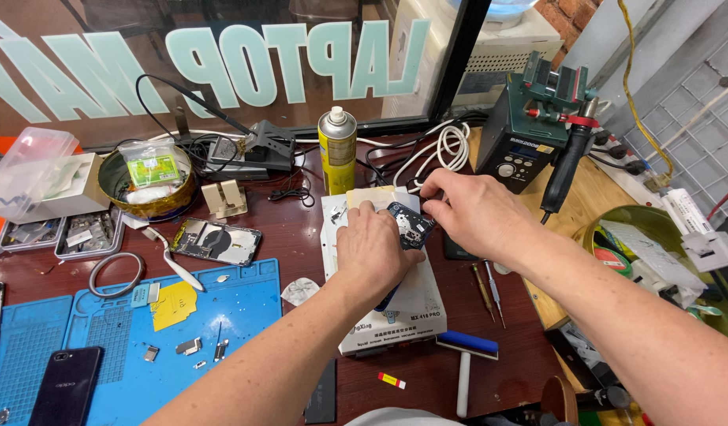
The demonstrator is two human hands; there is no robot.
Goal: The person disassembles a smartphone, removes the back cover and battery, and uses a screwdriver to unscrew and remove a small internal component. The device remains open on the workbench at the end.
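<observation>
left hand (373, 246) grips dark circuit board (406, 225) | right hand (466, 211) pinches its far edge (over white heating plate (415, 304)) | screwdrivers (488, 289) near

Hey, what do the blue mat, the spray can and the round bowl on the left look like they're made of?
Blue mat: probably silicone or rubber, matte, with moulded ridges and compartments. Spray can: metal by its look, glossy yellow body with a silvery shoulder and a white plastic nozzle. Round bowl: seems metal, a brassy, shiny rim with reflections, though painted tin can't be ruled out.

Glossy metal spray can (337, 150) — matt blue rubbery mat (222, 308) — dark polished wood table (293, 237)
</observation>
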